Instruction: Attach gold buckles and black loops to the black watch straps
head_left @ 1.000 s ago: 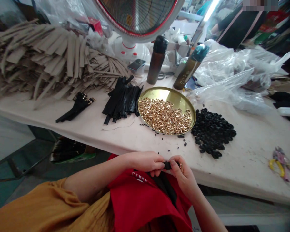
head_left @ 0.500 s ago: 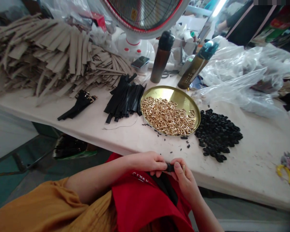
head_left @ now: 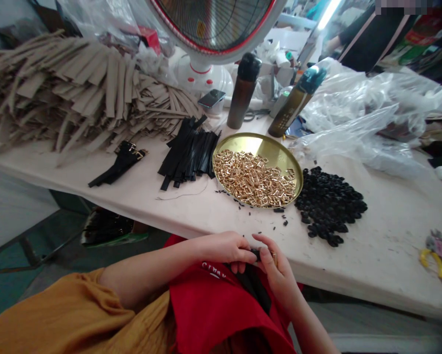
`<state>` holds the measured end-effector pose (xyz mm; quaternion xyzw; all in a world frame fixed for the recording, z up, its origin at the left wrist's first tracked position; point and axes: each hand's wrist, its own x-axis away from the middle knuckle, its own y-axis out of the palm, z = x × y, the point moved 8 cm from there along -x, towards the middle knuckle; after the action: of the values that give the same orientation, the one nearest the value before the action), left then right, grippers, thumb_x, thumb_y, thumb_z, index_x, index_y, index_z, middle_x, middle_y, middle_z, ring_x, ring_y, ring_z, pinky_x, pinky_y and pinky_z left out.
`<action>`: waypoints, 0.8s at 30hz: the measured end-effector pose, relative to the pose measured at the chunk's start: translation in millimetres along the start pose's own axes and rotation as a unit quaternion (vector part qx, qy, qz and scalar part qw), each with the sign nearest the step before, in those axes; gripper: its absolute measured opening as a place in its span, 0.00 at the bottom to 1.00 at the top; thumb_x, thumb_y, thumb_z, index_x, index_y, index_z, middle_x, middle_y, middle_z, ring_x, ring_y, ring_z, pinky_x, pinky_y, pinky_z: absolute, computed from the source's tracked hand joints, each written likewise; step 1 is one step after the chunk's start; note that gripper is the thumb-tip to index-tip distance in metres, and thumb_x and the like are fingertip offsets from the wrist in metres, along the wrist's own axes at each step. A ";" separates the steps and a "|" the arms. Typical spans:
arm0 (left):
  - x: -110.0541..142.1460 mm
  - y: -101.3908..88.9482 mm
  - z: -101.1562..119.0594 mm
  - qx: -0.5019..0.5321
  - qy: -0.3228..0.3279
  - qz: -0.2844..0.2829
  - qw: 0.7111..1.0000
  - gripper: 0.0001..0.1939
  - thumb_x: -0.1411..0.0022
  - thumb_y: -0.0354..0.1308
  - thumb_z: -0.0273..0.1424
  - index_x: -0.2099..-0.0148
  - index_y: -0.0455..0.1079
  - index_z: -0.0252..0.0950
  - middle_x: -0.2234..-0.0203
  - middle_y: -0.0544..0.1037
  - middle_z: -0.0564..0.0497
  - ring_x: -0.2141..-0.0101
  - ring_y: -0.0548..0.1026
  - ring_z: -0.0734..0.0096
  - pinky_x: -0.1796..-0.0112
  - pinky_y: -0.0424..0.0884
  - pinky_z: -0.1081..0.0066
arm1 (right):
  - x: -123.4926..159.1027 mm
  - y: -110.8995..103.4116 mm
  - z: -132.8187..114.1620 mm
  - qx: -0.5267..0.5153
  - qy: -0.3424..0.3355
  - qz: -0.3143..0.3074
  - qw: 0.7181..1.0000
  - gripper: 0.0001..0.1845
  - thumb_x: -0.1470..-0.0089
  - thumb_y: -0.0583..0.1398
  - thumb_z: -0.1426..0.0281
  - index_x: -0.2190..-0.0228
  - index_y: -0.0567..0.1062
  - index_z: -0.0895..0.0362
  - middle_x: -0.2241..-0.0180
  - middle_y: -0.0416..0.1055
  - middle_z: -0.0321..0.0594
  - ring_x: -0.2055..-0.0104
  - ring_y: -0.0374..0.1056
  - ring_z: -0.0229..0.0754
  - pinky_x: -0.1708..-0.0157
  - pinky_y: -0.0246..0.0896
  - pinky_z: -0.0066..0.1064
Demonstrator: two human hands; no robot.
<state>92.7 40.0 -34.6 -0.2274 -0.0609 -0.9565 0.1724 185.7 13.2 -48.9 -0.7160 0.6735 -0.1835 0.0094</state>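
Observation:
My left hand [head_left: 239, 250] pinches one end of a black strap [head_left: 255, 253] just off the table's front edge. Thumb and fingers of my right hand [head_left: 274, 265] hold the strap's other end, with the index finger lifted. A gold buckle [head_left: 274, 256] shows between the right fingers, partly hidden. Beyond my hands, a round gold tray [head_left: 279, 147] holds a heap of small gold buckles [head_left: 255, 179]. Right of it lies a pile of small black loops [head_left: 331, 204]. A stack of black straps [head_left: 191, 155] is to the left of the tray.
Farther left lie black straps with buckles [head_left: 119, 162] and a big heap of beige strips [head_left: 76, 88]. A fan [head_left: 213, 29], two spray cans [head_left: 244, 93] and clear plastic bags [head_left: 371, 113] stand behind. Yellow-handled pliers [head_left: 435, 255] rest at the right.
My right index finger has lifted away from the strap and straightened. Both hands stay at the same place by the table edge. The view has shifted slightly.

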 end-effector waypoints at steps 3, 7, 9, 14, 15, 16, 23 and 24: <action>-1.2 2.8 2.3 -0.027 0.004 0.001 1.000 0.09 0.41 0.46 0.31 0.68 0.65 0.34 0.83 0.67 0.58 0.81 0.67 0.81 0.75 0.63 0.79 | -0.4 1.5 -5.2 0.014 -0.024 -0.002 1.000 0.20 0.45 0.50 0.58 0.55 0.66 0.55 0.70 0.70 0.39 0.68 0.65 0.41 0.66 0.61 0.32; -3.5 3.2 10.2 -0.078 0.023 0.019 0.996 0.10 0.41 0.45 0.32 0.68 0.65 0.33 0.83 0.68 0.56 0.81 0.67 0.79 0.76 0.63 0.79 | -2.3 -5.3 -7.2 0.014 -0.033 0.007 0.999 0.20 0.46 0.50 0.57 0.55 0.67 0.54 0.65 0.70 0.40 0.63 0.65 0.42 0.62 0.60 0.32; -3.4 -3.4 12.9 -0.132 0.024 0.040 0.990 0.12 0.42 0.46 0.34 0.71 0.65 0.33 0.83 0.69 0.55 0.81 0.67 0.77 0.77 0.62 0.78 | -5.6 -11.7 -5.4 0.020 -0.030 0.026 0.999 0.22 0.45 0.48 0.57 0.53 0.65 0.54 0.74 0.67 0.36 0.72 0.63 0.40 0.70 0.61 0.30; -10.5 -31.1 20.3 -0.331 0.026 0.134 0.934 0.16 0.42 0.45 0.37 0.72 0.68 0.33 0.79 0.73 0.49 0.77 0.69 0.71 0.77 0.59 0.75 | -26.8 -28.4 -7.5 0.106 -0.099 0.103 0.984 0.18 0.45 0.49 0.59 0.58 0.67 0.56 0.75 0.65 0.36 0.78 0.59 0.38 0.76 0.59 0.30; -14.7 -35.4 20.9 -0.366 0.029 0.151 0.918 0.16 0.42 0.45 0.38 0.70 0.69 0.33 0.76 0.74 0.47 0.75 0.70 0.68 0.78 0.59 0.74 | -33.7 -29.8 -6.1 0.125 -0.114 0.108 0.980 0.18 0.45 0.48 0.59 0.59 0.67 0.56 0.75 0.66 0.37 0.78 0.60 0.39 0.77 0.59 0.31; -19.5 -39.0 19.4 -0.391 0.025 0.162 0.906 0.18 0.41 0.44 0.39 0.68 0.70 0.33 0.74 0.75 0.46 0.74 0.70 0.66 0.78 0.59 0.73 | -41.4 -30.5 -3.3 0.143 -0.125 0.108 0.976 0.18 0.45 0.48 0.59 0.60 0.67 0.56 0.74 0.68 0.39 0.78 0.61 0.40 0.76 0.60 0.32; 0.0 -93.7 31.1 -0.498 0.050 0.333 0.799 0.18 0.39 0.45 0.43 0.63 0.70 0.36 0.67 0.74 0.47 0.66 0.71 0.65 0.68 0.64 0.71 | -74.2 -42.3 8.9 0.351 -0.170 0.155 0.907 0.21 0.47 0.47 0.56 0.64 0.70 0.57 0.66 0.72 0.49 0.65 0.67 0.52 0.64 0.61 0.44; 14.9 -113.2 35.1 -0.504 0.035 0.373 0.778 0.17 0.39 0.45 0.41 0.63 0.69 0.36 0.66 0.73 0.47 0.64 0.71 0.66 0.65 0.64 0.71 | -71.8 -45.4 5.0 0.365 -0.189 0.184 0.893 0.22 0.47 0.46 0.55 0.64 0.70 0.58 0.64 0.71 0.50 0.63 0.66 0.53 0.62 0.60 0.45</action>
<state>54.3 147.9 -0.9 -0.2531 0.5258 -0.7183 0.3788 228.9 85.7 -59.7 -0.5465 0.6643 -0.2724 0.4311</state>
